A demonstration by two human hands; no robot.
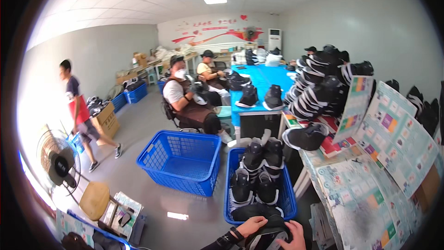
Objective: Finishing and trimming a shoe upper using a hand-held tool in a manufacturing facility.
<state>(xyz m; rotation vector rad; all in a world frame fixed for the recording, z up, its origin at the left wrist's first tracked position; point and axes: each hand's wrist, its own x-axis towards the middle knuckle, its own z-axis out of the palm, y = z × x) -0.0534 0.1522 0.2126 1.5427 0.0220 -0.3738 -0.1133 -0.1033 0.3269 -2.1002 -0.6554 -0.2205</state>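
My left hand (250, 225) and my right hand (294, 237) both grip a black shoe with white trim (268, 235) at the bottom edge of the view. Just beyond it stands a blue plastic basket (230, 190) piled with several black shoes (257, 171). My left forearm wears a dark sleeve with a wristband.
A second blue basket (182, 159) sits on the grey floor to the left. A table (323, 162) at right carries stacked black shoes (319, 90) and printed colourful sheets (393, 129). Two seated people (187, 102) work at a blue table (261, 81). Another person (81, 111) walks at left near a fan (58, 162).
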